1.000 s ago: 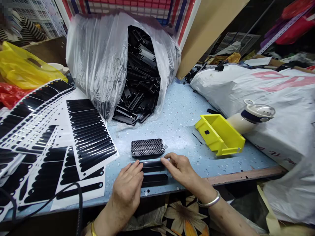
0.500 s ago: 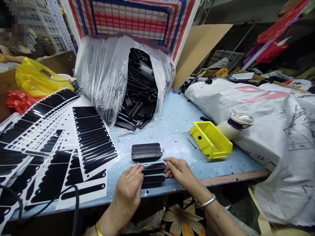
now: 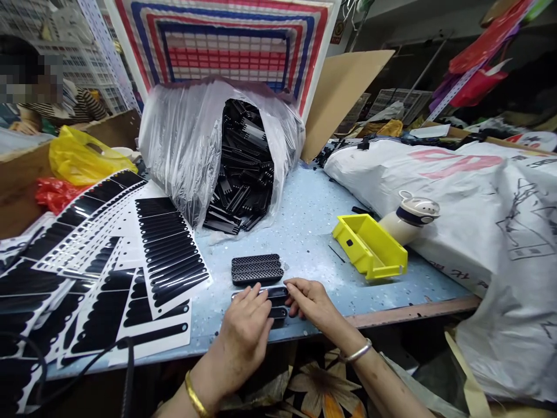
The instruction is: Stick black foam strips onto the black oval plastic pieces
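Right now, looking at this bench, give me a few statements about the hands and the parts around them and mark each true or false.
1. Both hands rest on the black strips at the table's near edge. True.
2. The yellow bin lies left of the hands. False: it lies to their right.
3. The perforated black pieces sit just beyond the left hand. True.
4. The clear bag holds white parts. False: black ones.
5. The right hand holds the white bottle. False: the bottle lies apart, beside the bin.

Bag of parts behind mesh pieces; sticker sheets left, bin right, all on table.
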A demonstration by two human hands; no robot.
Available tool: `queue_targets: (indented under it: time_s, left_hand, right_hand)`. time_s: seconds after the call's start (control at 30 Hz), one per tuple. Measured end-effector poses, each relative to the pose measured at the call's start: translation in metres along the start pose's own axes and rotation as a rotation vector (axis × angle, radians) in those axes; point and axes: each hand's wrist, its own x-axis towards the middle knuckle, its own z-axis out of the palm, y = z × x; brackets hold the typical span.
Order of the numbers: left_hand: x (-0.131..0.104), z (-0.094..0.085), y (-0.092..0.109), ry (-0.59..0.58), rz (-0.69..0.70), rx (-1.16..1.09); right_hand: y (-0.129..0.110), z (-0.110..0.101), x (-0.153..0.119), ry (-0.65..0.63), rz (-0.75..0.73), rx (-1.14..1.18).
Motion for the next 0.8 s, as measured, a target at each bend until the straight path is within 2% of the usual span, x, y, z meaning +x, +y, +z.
queue_targets:
  time_s: [0.17,0.4,0.5,0.67,0.8]
  left_hand:
    - [0.015,0.006,0.011,-0.235,-0.006,-0.081]
    - [0.019,0.003,0.010,-0.325,-0.037,-0.113]
    - [0.019,0.003,0.009,-0.337,-0.033,-0.094]
    - [0.017,0.006,0.007,-0.299,-0.031,-0.106]
    - [0.014,-0.005,0.000,-0.274,-0.086,-0.118]
  right_hand:
    - [0.002,0.003,0.000,0.005,-0.065,-0.004]
    - [0.002,-0.011,0.002,-0.104,0.012,0.059]
    - [-0.001,-0.011,-0.002,-0.096,-0.002,0.034]
    - [-0.005,-0.004,-0.016,0.002,-0.300,-0.217]
    - [-0.001,-0.006,-0.015,-0.050,-0.308,-0.264]
